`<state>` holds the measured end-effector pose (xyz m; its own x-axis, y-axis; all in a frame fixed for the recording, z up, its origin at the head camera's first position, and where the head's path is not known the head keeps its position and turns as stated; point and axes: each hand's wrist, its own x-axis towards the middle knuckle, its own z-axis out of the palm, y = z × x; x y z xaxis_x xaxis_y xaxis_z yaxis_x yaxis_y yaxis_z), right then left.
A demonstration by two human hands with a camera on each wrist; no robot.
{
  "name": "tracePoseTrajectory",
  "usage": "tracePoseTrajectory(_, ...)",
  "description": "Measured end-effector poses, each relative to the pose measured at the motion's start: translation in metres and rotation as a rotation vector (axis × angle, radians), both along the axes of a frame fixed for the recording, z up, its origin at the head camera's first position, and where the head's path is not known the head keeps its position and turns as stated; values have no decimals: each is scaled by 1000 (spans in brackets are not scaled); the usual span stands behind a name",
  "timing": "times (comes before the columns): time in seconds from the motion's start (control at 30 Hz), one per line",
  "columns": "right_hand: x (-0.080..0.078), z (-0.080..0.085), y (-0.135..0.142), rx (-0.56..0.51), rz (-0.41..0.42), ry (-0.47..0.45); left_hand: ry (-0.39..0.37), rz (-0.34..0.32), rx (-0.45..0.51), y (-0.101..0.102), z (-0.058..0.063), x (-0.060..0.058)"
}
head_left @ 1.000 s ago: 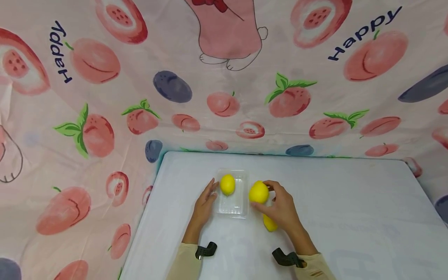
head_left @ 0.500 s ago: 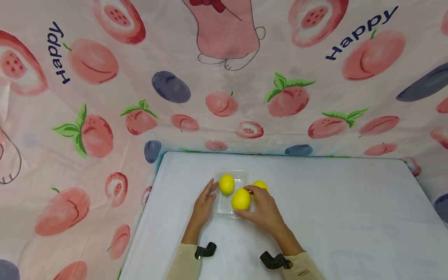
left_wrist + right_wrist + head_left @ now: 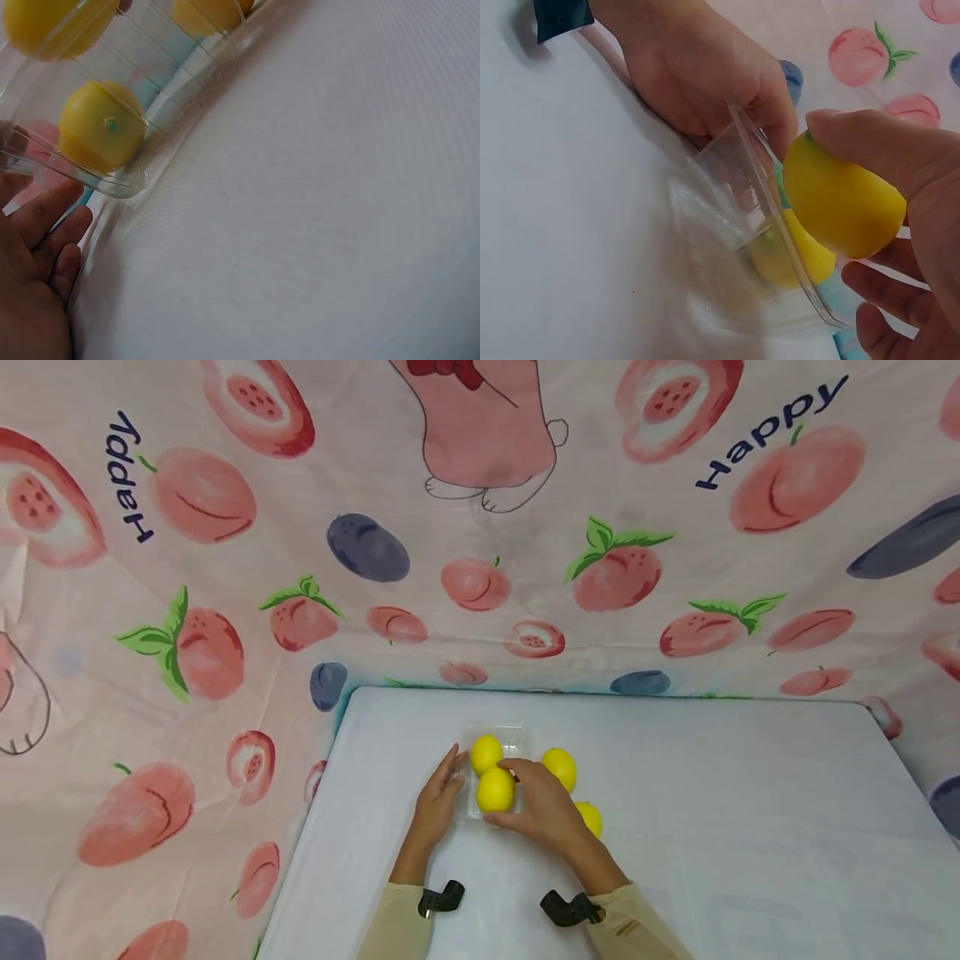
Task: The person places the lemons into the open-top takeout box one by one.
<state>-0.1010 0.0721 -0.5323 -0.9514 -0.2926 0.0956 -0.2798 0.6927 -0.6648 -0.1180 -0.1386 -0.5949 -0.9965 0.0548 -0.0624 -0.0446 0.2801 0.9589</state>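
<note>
A clear plastic tray [image 3: 517, 741] stands on the white table, with one yellow lemon [image 3: 486, 750] in its far left part. Between thumb and fingers my right hand [image 3: 546, 806] pinches a second lemon [image 3: 496, 792] over the tray's near half. The right wrist view has this lemon level with the tray's upper rim. My left hand [image 3: 437, 799] is at the tray's left side, its fingers [image 3: 45, 214] extended along the wall and gripping nothing.
Right of the tray, two more lemons lie on the table: one farther back [image 3: 561, 768], one nearer [image 3: 590, 819] and partly hidden by the right hand. A fruit-print cloth [image 3: 480, 643] hangs behind and left of the table [image 3: 750, 827].
My right hand has carried its lemon leftward from beside the tray to over it, uncovering the lemons on the right. The left hand stays at the tray's side.
</note>
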Motion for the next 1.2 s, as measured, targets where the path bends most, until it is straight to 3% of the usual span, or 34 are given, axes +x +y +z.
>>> tracePoseTrajectory(0.43,1,-15,-21,134,-119,137,-2,-2,-27,-1,-2,1)
tracePoseTrajectory(0.6,5,-20,-26,162,-167,135,-3,-6,-29,-1,-2,1)
tracePoseTrajectory(0.8,6,-26,-30,192,-165,141,24,-16,-5,-1,-1,0)
tracePoseTrajectory(1.2,3,-28,-33,147,-169,82,6,6,27,2,-1,-1)
